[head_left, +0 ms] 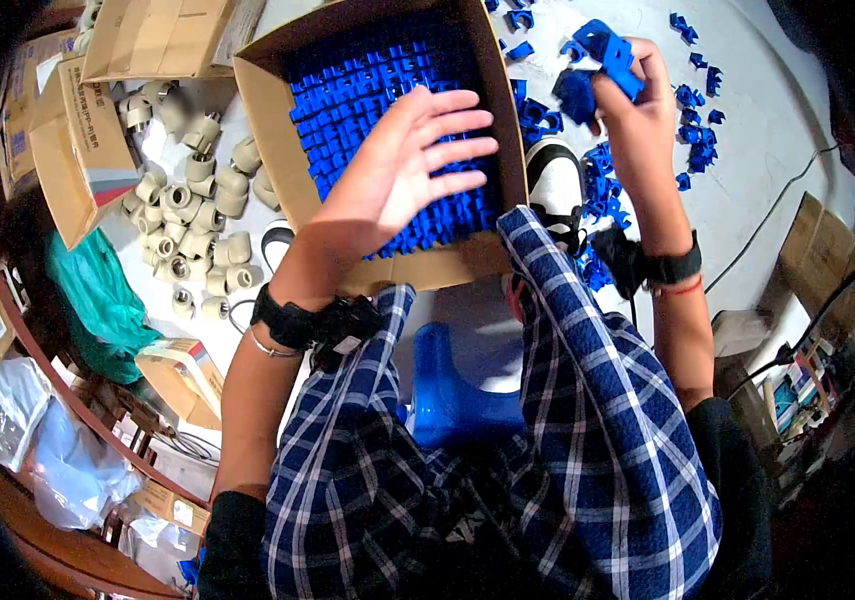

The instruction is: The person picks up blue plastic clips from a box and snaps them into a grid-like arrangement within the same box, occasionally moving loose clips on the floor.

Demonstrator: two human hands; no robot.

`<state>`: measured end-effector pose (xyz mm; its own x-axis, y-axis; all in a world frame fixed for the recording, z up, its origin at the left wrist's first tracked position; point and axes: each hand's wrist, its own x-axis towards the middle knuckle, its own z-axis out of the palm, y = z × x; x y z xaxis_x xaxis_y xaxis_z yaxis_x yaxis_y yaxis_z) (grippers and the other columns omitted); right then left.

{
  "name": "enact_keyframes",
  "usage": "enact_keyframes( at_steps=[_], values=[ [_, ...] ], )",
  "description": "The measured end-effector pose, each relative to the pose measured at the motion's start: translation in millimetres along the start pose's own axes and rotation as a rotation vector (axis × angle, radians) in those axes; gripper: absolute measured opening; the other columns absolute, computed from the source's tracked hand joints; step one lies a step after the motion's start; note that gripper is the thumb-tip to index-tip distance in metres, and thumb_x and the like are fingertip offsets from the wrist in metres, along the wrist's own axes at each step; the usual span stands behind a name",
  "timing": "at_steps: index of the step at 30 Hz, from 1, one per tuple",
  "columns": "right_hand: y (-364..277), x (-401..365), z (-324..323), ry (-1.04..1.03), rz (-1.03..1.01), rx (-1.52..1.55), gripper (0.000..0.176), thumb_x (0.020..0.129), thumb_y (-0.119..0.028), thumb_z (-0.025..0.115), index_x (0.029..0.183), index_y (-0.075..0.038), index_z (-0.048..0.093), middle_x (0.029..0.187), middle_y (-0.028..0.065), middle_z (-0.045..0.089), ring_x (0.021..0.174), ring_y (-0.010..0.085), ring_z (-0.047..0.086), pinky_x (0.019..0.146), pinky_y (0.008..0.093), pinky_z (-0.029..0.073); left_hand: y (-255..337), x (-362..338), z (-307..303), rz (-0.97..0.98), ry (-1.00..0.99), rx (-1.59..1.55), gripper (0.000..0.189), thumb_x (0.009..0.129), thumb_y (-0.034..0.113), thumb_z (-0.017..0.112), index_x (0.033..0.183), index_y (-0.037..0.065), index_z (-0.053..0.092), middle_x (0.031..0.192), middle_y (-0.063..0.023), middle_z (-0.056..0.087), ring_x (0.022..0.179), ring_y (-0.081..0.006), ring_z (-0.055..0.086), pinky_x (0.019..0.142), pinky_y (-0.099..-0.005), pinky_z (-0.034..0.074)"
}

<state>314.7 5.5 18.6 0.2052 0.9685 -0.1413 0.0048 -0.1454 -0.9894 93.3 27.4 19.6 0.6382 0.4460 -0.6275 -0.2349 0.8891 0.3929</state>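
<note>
My left hand (409,165) is over an open cardboard box (499,110), fingers spread, with nothing in it. Rows of blue plastic pipe clips (332,105) fill the box, packed closely side by side. To the right of the box, above the floor, my right hand (644,105) is closed on several blue pipe clips (615,62). Just left of that hand is a dark blue clump (575,95), too blurred to tell whether I hold it. Loose blue clips (602,195) lie on the floor below my right hand.
More loose clips (692,130) are scattered on the floor at right, near a black cable (782,200). Beige pipe fittings (187,205) lie in a heap left of the box, beside cardboard cartons (77,150) and a green plastic bag (97,300). A blue stool (447,400) shows between my legs.
</note>
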Motion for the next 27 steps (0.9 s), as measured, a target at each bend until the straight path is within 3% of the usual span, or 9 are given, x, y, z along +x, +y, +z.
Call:
enact_keyframes(
  at_steps=[5, 6, 7, 8, 10, 13, 18, 22, 27],
  values=[
    [-21.4, -16.2, 43.2, -0.363, -0.39, -0.465, 0.029, 0.063, -0.001, 0.066, 0.09, -0.008, 0.059, 0.098, 0.0164, 0.055, 0.101, 0.0337, 0.054, 0.09, 0.038, 0.044, -10.6, 5.1, 2.7, -0.125, -0.06, -0.273, 0.067, 0.086, 0.064, 0.041, 0.125, 0.009, 0.044, 0.127, -0.0138, 0.046, 0.11, -0.0297, 0.052, 0.092, -0.0514, 0.042],
    [-24.3, -20.8, 50.1, -0.453, -0.353, -0.476, 0.031, 0.066, -0.002, 0.067, 0.094, -0.011, 0.058, 0.104, 0.0177, 0.053, 0.098, 0.0368, 0.056, 0.084, 0.0391, 0.047, -20.7, -5.8, -4.7, 0.176, -0.141, -0.127, 0.059, 0.082, 0.035, 0.055, 0.132, 0.011, 0.035, 0.127, -0.0137, 0.047, 0.113, -0.0278, 0.051, 0.094, -0.0464, 0.043],
    [-25.1, -25.0, 56.0, -0.533, -0.306, -0.524, 0.032, 0.067, -0.002, 0.066, 0.097, -0.012, 0.057, 0.107, 0.0195, 0.052, 0.096, 0.0387, 0.056, 0.08, 0.0399, 0.049, -28.2, -11.2, -10.9, 0.477, -0.217, 0.023, 0.075, 0.079, 0.006, 0.069, 0.14, 0.013, 0.026, 0.126, -0.0135, 0.047, 0.116, -0.0259, 0.05, 0.096, -0.0415, 0.044],
    [-26.1, -28.9, 61.1, -0.613, -0.259, -0.57, 0.034, 0.069, -0.003, 0.066, 0.1, -0.012, 0.055, 0.109, 0.0213, 0.05, 0.093, 0.0407, 0.057, 0.075, 0.0407, 0.05, -27.2, -7.4, -10.4, 0.356, -0.121, -0.117, 0.096, 0.068, -0.017, 0.068, 0.143, 0.014, 0.016, 0.124, -0.0144, 0.048, 0.118, -0.0241, 0.048, 0.097, -0.0372, 0.043],
    [-26.2, -34.1, 69.6, -0.627, -0.252, -0.697, 0.039, 0.068, 0.004, 0.063, 0.103, -0.012, 0.055, 0.12, 0.0179, 0.045, 0.098, 0.0382, 0.055, 0.074, 0.0388, 0.05, -33.0, -15.8, -25.2, 0.654, -0.087, 0.663, 0.09, 0.071, -0.013, 0.068, 0.142, 0.014, 0.019, 0.13, -0.0154, 0.044, 0.119, -0.0244, 0.047, 0.099, -0.0356, 0.043],
    [-23.0, -33.6, 76.2, -0.629, -0.408, -0.71, 0.036, 0.072, -0.002, 0.058, 0.106, -0.01, 0.052, 0.108, 0.0257, 0.047, 0.087, 0.0408, 0.055, 0.073, 0.0419, 0.049, -28.1, -6.7, -30.5, 0.395, -0.112, 0.178, 0.088, 0.07, -0.012, 0.07, 0.14, 0.013, 0.023, 0.134, -0.0157, 0.041, 0.121, -0.0248, 0.045, 0.099, -0.0351, 0.043],
    [-28.9, -25.7, 86.2, -0.568, -0.495, -0.652, 0.042, 0.07, 0.0, 0.058, 0.111, -0.007, 0.051, 0.111, 0.0195, 0.049, 0.094, 0.0371, 0.052, 0.085, 0.039, 0.044, -26.3, -31.9, -35.4, 0.635, 0.082, 0.647, 0.077, 0.074, -0.009, 0.068, 0.136, 0.01, 0.026, 0.134, -0.0125, 0.042, 0.12, -0.0239, 0.046, 0.098, -0.0361, 0.044],
    [-28.8, -20.4, 88.3, -0.608, -0.393, -0.579, 0.054, 0.069, 0.011, 0.052, 0.12, -0.006, 0.05, 0.12, 0.0173, 0.048, 0.106, 0.0372, 0.049, 0.092, 0.041, 0.041, -26.7, -17.6, -36.6, 0.674, -0.154, 0.106, 0.062, 0.08, 0.001, 0.066, 0.132, 0.007, 0.034, 0.124, -0.0073, 0.049, 0.115, -0.0182, 0.05, 0.097, -0.037, 0.046],
    [-26.0, -18.8, 96.0, -0.534, -0.446, -0.513, 0.051, 0.07, 0.012, 0.055, 0.118, -0.005, 0.052, 0.118, 0.0163, 0.049, 0.105, 0.0341, 0.051, 0.09, 0.0388, 0.043, -12.4, -22.2, -37.7, 0.415, -0.261, -0.336, 0.056, 0.078, 0.001, 0.068, 0.125, 0.006, 0.039, 0.119, -0.0062, 0.052, 0.108, -0.0157, 0.054, 0.094, -0.0352, 0.048]
  ],
)
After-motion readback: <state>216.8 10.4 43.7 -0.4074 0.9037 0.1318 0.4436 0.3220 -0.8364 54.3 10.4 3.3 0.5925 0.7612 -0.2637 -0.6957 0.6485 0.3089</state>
